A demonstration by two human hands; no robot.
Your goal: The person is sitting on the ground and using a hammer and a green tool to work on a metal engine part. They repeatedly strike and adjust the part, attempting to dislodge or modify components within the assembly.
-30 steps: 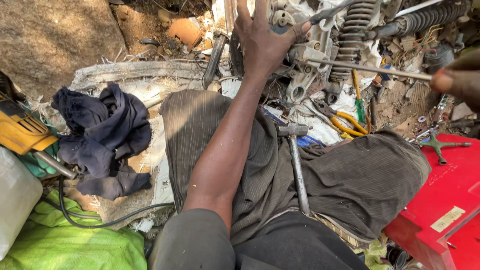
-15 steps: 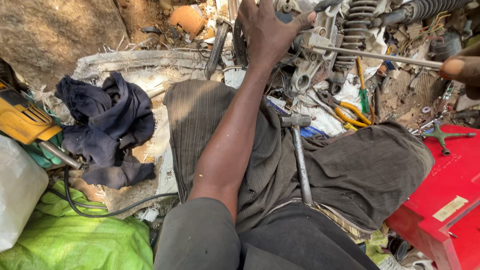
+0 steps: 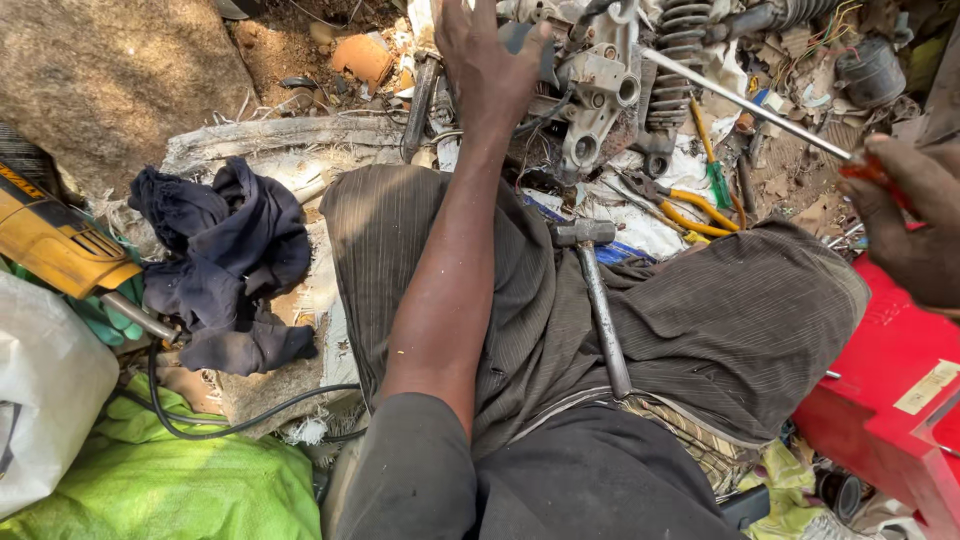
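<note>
Gripping a red-handled screwdriver, the right hand sits at three o'clock. At twelve, the left hand presses spread fingers against a grey metal bracket; a hammer lies on the lap.

Your left hand rests spread on a grimy grey metal casting with round bolt holes, standing roughly upright amid the scrap ahead of your knees. Your right hand grips the red handle of a long screwdriver, whose shiny shaft slants up-left, its tip touching the casting's top.
</note>
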